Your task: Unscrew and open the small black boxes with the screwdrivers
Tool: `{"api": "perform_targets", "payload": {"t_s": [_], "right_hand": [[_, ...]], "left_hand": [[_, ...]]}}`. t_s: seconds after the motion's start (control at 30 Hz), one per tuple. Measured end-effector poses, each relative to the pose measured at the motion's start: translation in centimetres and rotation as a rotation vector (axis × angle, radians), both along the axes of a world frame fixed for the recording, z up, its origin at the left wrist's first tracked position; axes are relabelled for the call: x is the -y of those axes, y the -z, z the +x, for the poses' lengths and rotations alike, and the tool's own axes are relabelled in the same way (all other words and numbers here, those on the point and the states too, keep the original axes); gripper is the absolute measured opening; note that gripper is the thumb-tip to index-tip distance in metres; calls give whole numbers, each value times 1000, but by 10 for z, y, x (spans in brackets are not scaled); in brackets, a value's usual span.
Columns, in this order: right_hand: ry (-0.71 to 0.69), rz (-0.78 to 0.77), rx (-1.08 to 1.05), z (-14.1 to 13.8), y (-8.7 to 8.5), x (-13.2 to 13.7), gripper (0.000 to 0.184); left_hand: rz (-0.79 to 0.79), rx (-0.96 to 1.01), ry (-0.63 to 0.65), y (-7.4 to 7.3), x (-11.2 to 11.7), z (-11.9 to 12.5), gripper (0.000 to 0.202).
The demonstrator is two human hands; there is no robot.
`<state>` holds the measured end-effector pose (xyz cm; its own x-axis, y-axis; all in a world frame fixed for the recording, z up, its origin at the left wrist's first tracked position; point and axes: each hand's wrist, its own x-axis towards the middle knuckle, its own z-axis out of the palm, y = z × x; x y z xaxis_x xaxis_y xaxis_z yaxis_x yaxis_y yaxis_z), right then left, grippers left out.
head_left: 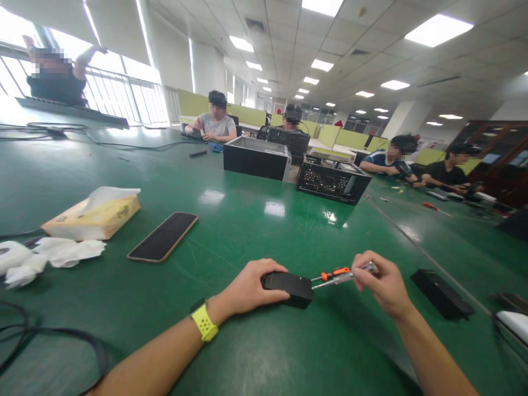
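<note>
On the green table [264, 341], my left hand [249, 286] is closed around a small black box [295, 289], thumb along its near side and fingers over the far side. My right hand [379, 280] pinches the handle of a screwdriver [340, 279] with a clear grip. Its shaft points left, and the tip meets the right end of the box; whether it sits in a screw is too small to tell. Just behind it lies an orange-handled screwdriver [336, 273]. To the right of my right hand rests another long black piece [441, 294].
A phone [164, 237], a tissue pack [97, 217] and crumpled tissues [61, 253] lie at left, with black cables [78, 333] nearer. Two black metal cases [258, 159] stand ahead. Another orange screwdriver [432, 207] lies far right. Several people sit around the table.
</note>
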<state>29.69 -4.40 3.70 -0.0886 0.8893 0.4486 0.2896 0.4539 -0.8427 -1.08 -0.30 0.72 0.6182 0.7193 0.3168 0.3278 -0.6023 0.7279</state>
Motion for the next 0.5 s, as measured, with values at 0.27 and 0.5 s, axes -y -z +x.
{"api": "perform_targets", "payload": {"t_s": [0.27,0.5], "right_hand": [[-124,-504,400,27,-4,-9,32],[-311,-545,495,25,-12,-3,34]], "left_hand": [[-11,2,5,1,-1,-1,36],[-15,0,9,-1,0,-1,35]]}}
